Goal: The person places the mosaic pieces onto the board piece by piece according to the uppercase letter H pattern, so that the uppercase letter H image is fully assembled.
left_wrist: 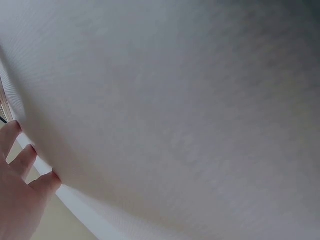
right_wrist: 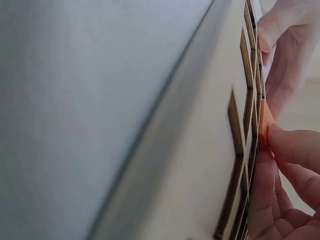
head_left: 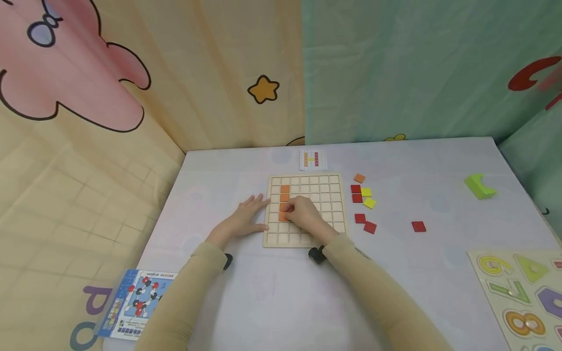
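A wooden grid board (head_left: 303,239) lies on the table, with a column of orange square tiles (head_left: 285,189) in its left part. Over that column's lower end, my right hand (head_left: 304,214) pinches an orange tile (right_wrist: 266,125) between thumb and fingers. In the right wrist view the tile stands tilted against the grid. My left hand (head_left: 243,218) lies with spread fingers at the board's left edge, thumb and fingertips right at the rim. Behind the board is a small pattern card (head_left: 313,166) showing orange, yellow and red squares.
Right of the board lie several loose tiles: an orange one (head_left: 359,178), yellow ones (head_left: 370,203) and red ones (head_left: 370,227). One red tile (head_left: 419,226) sits farther right. A green block (head_left: 480,186), a number puzzle board (head_left: 491,292) and a molecule-picture box (head_left: 127,326) are near the table's sides.
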A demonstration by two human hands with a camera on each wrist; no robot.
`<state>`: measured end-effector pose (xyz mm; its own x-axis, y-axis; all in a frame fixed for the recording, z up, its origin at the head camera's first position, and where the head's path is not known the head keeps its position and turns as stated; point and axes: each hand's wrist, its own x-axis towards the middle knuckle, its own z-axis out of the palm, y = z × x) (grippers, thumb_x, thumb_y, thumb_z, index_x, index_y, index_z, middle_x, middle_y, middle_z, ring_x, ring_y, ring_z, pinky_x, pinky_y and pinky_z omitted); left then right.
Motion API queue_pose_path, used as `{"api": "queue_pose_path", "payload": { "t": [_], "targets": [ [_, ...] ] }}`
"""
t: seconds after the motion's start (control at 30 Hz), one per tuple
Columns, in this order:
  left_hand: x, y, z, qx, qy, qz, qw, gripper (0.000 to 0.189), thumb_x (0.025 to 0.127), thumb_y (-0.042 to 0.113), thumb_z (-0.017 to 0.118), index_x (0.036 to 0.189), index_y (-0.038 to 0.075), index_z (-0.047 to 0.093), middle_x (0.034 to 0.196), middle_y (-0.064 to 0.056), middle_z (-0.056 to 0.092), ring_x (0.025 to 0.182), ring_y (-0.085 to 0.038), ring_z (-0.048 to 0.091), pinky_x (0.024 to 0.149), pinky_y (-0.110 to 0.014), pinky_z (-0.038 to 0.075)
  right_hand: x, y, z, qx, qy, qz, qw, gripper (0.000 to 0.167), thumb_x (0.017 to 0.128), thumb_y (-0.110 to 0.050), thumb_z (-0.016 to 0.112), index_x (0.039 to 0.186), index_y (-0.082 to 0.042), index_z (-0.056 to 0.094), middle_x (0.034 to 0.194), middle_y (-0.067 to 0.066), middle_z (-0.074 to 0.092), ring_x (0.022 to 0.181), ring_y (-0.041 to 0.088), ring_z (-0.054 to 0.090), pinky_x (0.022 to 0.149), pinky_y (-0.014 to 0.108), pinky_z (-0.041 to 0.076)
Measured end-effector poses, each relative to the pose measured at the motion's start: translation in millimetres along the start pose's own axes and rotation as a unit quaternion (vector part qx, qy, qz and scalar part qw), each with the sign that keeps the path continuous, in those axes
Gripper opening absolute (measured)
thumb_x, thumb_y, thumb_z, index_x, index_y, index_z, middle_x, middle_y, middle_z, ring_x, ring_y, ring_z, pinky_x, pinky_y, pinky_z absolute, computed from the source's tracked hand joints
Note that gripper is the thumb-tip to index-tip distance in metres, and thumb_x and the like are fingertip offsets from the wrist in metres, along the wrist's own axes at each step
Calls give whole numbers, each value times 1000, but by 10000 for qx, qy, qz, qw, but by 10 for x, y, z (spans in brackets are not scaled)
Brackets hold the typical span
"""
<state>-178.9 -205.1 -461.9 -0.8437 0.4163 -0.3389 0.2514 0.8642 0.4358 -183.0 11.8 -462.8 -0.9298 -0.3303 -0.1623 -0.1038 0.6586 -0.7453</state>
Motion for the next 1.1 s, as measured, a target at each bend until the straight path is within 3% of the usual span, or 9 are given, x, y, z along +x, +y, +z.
{"api": "queue_pose_path", "payload": {
  "t": [0.3,0.5,0.63,0.93,1.1],
  "targets": [
    [-13,14,-9,-24,40,-26,10000,85,89,38,72,157,16,26,166,-14,10,153,-37,2,121,-63,7,-24,-27,9,-264,119,-190,9994,5,88,-10,72,86,-6,73,89,5,65,80,16,58,72,27,50],
    [-5,9,5,-16,19,-70,10000,85,89,39,71,157,16,25,166,-14,9,153,-37,2,121,-63,6,-36,53,-93,198,29,-127,9997,8,90,-15,70,96,-9,73,97,5,69,85,16,60,77,30,52],
    [-6,10,8,-17,25,-55,10000,86,89,38,72,157,16,25,166,-14,9,153,-37,2,121,-63,6,-19,175,-352,507,223,205,9983,17,93,-20,68,105,-9,72,103,7,69,91,20,61,79,32,53],
    [-45,40,8,-119,-35,-155,9998,86,88,39,72,157,18,25,166,-12,8,154,-36,0,122,-60,4,1,656,-1199,503,958,928,9898,29,96,-22,62,119,-3,64,118,18,64,104,31,59,92,43,52],
    [-51,57,-6,-76,-29,-150,9999,86,89,38,71,158,18,24,166,-12,8,154,-36,0,122,-60,4,-24,908,-1473,675,1131,1354,9820,36,99,-24,59,126,-1,57,124,21,59,107,34,59,100,45,51]
  ]
}}
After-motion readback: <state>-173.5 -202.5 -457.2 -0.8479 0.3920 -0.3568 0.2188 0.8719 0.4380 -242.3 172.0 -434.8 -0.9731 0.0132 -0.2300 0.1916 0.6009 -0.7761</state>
